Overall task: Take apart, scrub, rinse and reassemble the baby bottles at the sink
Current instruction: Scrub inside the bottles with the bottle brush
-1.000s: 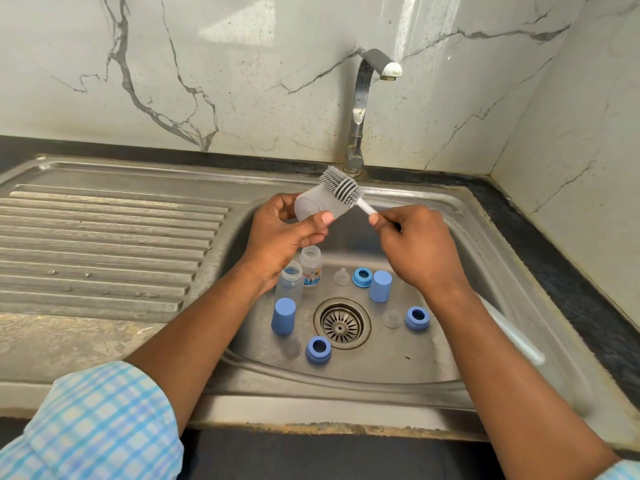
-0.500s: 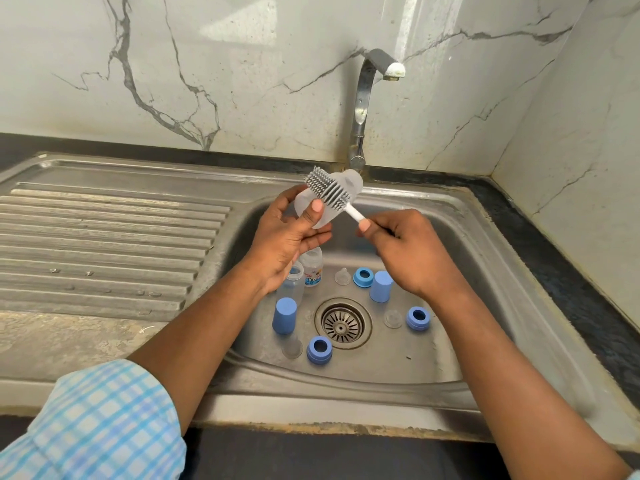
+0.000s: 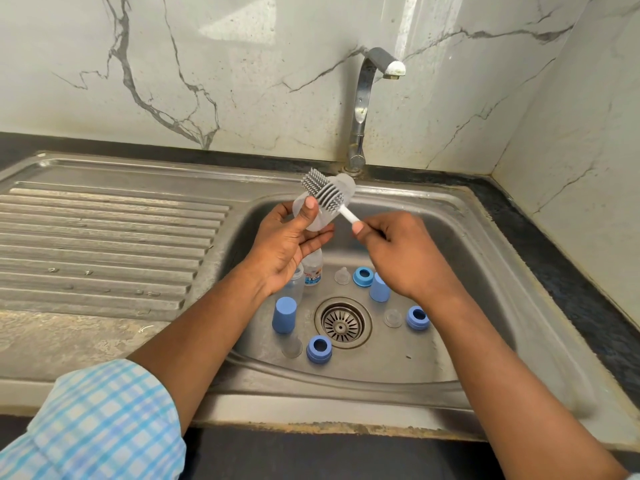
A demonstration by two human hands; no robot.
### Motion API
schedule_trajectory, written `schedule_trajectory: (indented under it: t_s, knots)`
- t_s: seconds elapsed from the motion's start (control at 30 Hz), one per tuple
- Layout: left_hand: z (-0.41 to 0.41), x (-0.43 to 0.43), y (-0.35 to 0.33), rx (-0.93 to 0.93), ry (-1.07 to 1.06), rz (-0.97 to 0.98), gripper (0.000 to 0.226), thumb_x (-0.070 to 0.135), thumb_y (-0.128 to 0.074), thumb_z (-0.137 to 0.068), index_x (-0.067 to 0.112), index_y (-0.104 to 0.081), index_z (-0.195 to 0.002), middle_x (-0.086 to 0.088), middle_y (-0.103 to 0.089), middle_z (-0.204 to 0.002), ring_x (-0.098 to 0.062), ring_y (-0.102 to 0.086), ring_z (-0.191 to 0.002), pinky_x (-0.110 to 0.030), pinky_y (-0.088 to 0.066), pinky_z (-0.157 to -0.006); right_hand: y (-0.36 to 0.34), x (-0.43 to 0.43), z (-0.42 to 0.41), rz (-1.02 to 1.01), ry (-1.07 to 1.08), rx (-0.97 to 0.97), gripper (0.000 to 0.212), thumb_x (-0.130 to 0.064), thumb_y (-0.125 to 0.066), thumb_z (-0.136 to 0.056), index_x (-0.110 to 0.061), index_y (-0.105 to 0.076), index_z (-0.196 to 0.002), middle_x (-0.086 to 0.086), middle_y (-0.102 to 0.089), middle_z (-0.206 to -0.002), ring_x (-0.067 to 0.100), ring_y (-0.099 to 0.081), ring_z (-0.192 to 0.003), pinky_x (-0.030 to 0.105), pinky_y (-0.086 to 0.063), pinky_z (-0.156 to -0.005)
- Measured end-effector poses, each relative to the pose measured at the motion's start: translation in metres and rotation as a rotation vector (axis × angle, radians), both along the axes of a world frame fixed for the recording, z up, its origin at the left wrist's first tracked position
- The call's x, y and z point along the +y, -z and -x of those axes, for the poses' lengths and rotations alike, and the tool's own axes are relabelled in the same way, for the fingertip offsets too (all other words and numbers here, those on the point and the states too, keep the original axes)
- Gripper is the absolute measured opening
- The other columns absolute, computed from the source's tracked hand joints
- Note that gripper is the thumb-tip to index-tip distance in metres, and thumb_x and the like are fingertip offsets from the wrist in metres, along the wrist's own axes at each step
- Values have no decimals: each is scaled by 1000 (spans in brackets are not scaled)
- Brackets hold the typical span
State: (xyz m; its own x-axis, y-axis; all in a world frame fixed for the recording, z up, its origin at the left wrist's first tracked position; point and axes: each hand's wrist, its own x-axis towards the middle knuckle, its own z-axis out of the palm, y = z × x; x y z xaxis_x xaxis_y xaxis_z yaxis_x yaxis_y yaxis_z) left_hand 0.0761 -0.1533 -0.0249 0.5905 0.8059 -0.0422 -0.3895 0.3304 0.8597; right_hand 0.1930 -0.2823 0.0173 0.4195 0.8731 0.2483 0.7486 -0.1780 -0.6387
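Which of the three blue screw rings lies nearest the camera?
The blue ring front-left of the drain; the other two lie farther back, right of it.

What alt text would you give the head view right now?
Over a steel sink, the left hand holds a clear bottle while the right hand holds a grey brush against its outside. Blue caps, rings and clear teats lie around the drain.

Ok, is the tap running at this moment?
Off, it seems: no stream falls from the tap spout into the sink. The left hand holds the bottle, the right hand the brush against it.
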Motion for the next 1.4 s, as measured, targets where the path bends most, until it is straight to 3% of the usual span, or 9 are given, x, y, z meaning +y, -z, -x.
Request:
schedule_trajectory:
  t_s: [0.1, 0.27, 0.5, 0.7, 0.87, 1.0, 1.1, 1.23, 1.4]
  knots:
    - [0, 0, -2, 1, 31, 6, 58, 35, -68, -74, 5, -54, -121, -10, -73, -97, -19, -74, -82, -28, -60, -69, -4, -1, -5, -16, 20, 46, 36, -33, -54, -100, -4, -70, -84, -3, -44, -49, 10, -34, -42, 29, -31, -49]
    - [-2, -5, -8, 65, 36, -10, 64, 42, -69, -76, 4, -55, -125, -12, -73, -97, -19, -74, -81, -26, -59, -67, 3, 1, -24, -97, 301, -141, 49, -37, -54, -99, -18, -46, -55, 1, -44, -50, 27, -43, -52, 30, -28, -52]
    - [2, 5, -5, -79, -17, 116, 48, 34, -51, -100, 8, -47, -141, -12, -69, -114, -18, -74, -88, -27, -59, -71, 2, 0, -3, 23, -39, -60, 47, -30, -57, -99, -26, -47, -54, -8, -39, -40, 10, -31, -40, 28, -28, -47]
    - [-2, -2, -4, -1, 47, 101, 51, 45, -47, -99, 5, -53, -129, -19, -70, -110, -21, -74, -90, -26, -59, -69, 9, 7, -26, -70, 256, -147, 46, -38, -54, -99, -27, -44, -55, -2, -45, -51, 23, -45, -52, 30, -31, -51]
    - [0, 4, -4, -47, -14, 158, 51, 46, -45, -100, 4, -55, -127, -15, -72, -104, -18, -74, -86, -26, -59, -67, 8, 0, -15, -5, -44, -81, 36, -34, -57, -98, -15, -62, -69, -5, -42, -47, 10, -34, -43, 29, -31, -49]
    - [1, 8, -6, -62, -11, 191, 51, 47, -46, -100, 5, -56, -126, -19, -69, -116, -24, -69, -101, -27, -60, -72, 6, 4, -7, 84, -46, -200, 34, -39, -57, -98, -27, -62, -66, -6, -47, -49, 11, -41, -48, 28, -30, -52]
    - [1, 9, -7, -74, -28, 194, 49, 48, -45, -100, 6, -59, -121, -16, -70, -108, -20, -71, -93, -27, -60, -70, 7, 3, -7, 55, 7, -254, 23, -43, -56, -98, -31, -72, -88, -8, -52, -54, 10, -47, -54, 28, -31, -53]
    - [2, 9, -7, -83, -24, 226, 53, 51, -42, -100, 5, -60, -119, -14, -73, -92, -17, -73, -78, -26, -59, -64, 11, 5, -8, -69, -1, -148, 36, -35, -55, -99, -22, -56, -65, -4, -42, -48, 11, -36, -46, 29, -29, -49]
    - [1, 5, -7, -42, 31, 195, 46, 49, -42, -101, 8, -62, -111, -14, -72, -87, -10, -65, -65, -23, -56, -61, 12, 6, -10, -34, 78, -188, 38, -37, -55, -99, -22, -54, -64, -3, -43, -48, 14, -38, -46, 29, -28, -49]
